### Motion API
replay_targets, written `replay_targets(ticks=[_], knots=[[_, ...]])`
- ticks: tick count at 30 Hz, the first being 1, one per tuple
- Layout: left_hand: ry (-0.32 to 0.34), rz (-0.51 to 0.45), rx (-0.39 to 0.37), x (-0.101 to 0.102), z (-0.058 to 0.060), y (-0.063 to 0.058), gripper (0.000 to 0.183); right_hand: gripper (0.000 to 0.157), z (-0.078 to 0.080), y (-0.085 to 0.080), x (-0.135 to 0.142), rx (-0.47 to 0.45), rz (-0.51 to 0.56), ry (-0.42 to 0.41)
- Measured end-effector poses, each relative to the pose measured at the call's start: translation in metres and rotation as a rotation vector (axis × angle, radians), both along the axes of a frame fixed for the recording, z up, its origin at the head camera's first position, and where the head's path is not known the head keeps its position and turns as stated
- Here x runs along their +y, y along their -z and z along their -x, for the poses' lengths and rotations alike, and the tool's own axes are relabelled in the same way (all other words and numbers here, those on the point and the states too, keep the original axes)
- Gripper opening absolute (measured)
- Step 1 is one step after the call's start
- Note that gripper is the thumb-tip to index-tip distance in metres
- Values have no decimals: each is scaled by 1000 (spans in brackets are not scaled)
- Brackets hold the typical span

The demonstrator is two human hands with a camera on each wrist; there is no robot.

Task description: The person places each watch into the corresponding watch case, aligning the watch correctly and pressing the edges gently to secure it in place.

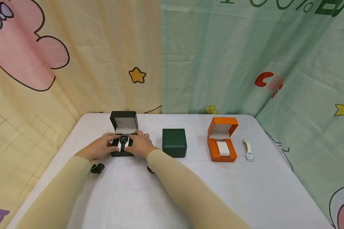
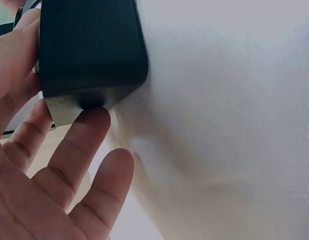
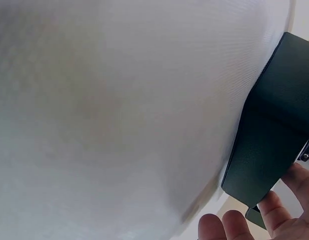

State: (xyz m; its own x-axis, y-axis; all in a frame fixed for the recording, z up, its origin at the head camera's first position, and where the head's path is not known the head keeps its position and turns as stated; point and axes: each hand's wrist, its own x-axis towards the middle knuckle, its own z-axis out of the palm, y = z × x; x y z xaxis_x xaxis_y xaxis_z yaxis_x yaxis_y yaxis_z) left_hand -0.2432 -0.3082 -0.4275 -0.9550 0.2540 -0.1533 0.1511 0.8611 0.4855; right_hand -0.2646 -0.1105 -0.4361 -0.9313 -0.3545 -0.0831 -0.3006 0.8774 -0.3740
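Observation:
A black watch (image 1: 123, 140) sits round a white cushion (image 1: 119, 145) in a dark green box (image 1: 122, 154) whose lid stands open. My left hand (image 1: 101, 147) is at the box's left side, its thumb and forefinger reaching over the rim beside the cushion. In the left wrist view, a fingertip (image 2: 97, 120) touches the box's outer side. From the right, my right hand (image 1: 142, 144) reaches over the opposite rim, thumb and forefinger at the cushion's right edge. Its other fingers (image 3: 235, 222) extend loosely apart in the right wrist view. Exact contact with the cushion is partly hidden.
A closed green box (image 1: 174, 143) stands right of my right hand. Farther right is an open orange box (image 1: 222, 156) with a white cushion (image 1: 223, 149). A white watch (image 1: 248, 151) lies beside it on the white-covered table (image 1: 263, 194). Curtains (image 1: 232, 63) hang behind.

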Motion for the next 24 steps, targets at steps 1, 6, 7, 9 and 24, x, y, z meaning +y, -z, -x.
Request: replay_targets(ticks=[1,6,7,9,24], knots=[[-4,4,-1,1,0,-1,63,68,0,0,0,-2,0,2],[-1,21,-6,2,3,-1,63,68,1,1,-1,-11,-6,7],[-1,26,-9,2,3,-1,64,68,1,1,-2,-13,-9,7],[3,33,-14,1,4,0,65,68,1,1,-2,-18,-17,8],[-3,35,-26,1,4,1,64,69,0,0,-3,-45,-22,16]])
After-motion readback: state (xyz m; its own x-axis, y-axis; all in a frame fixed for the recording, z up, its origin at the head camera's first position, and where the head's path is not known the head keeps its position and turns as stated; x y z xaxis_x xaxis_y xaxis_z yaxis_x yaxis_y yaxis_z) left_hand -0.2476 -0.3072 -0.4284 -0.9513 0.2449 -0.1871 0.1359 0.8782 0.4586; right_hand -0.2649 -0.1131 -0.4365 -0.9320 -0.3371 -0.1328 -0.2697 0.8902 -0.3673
